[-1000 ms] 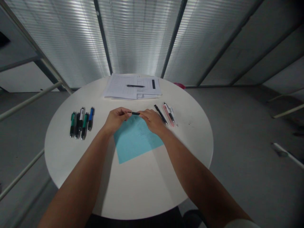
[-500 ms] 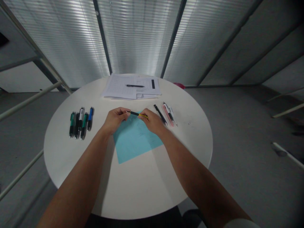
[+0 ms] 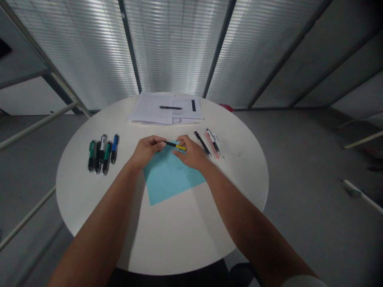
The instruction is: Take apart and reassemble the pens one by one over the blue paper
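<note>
A black and yellow pen (image 3: pixel 175 145) is held level between both hands, just above the far edge of a light blue paper sheet (image 3: pixel 170 177). My left hand (image 3: pixel 145 150) pinches the pen's black end with closed fingers. My right hand (image 3: pixel 191 152) grips the yellow end, its fingers curled round it. Both hands hover over a round white table (image 3: pixel 167 235).
Several green, black and blue pens (image 3: pixel 102 151) lie in a row at the left. A few more pens (image 3: pixel 211 142) lie just right of my right hand. White printed papers (image 3: pixel 166 112) with a black pen on top sit at the far edge. Metal rails run along the left.
The pen's yellow part has come into view as my right hand slid slightly right along it. My left hand has stayed in place.
</note>
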Action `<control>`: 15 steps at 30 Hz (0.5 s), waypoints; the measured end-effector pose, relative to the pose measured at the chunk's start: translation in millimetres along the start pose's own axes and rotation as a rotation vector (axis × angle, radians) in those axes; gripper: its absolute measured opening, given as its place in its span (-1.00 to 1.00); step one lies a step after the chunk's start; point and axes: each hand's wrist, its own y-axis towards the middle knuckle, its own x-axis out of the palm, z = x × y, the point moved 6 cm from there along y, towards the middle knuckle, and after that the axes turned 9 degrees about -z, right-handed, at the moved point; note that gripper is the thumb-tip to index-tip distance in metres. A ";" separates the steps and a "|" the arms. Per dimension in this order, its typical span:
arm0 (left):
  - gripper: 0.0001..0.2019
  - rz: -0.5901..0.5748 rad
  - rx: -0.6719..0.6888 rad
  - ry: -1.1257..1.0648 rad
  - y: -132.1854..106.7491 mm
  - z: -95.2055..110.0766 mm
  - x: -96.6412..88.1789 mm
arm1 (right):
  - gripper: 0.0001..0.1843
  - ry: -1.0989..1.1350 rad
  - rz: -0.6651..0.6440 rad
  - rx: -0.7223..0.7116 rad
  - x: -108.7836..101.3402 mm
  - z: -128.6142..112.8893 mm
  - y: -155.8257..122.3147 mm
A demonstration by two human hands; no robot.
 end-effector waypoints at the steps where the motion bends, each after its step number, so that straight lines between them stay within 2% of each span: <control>1: -0.75 -0.001 -0.002 -0.007 0.2 -0.5 0.0 | -0.69 0.008 0.013 0.007 -0.1 1.7 0.3; 4: -0.76 -0.001 -0.001 -0.041 1.7 -4.7 -1.9 | -0.83 0.006 0.004 -0.017 0.0 2.4 2.5; 9: -0.72 0.005 0.005 -0.053 3.5 -9.5 -4.5 | -0.66 -0.094 -0.074 -0.062 -0.2 -7.4 1.7; 12: -0.70 0.005 -0.007 -0.024 2.6 -7.3 -3.1 | -0.73 -0.072 -0.051 -0.017 -1.7 -7.9 -1.0; 15: -0.71 0.001 -0.006 -0.007 1.9 -5.2 -1.9 | -0.71 -0.019 -0.007 0.009 -2.1 -3.6 -1.0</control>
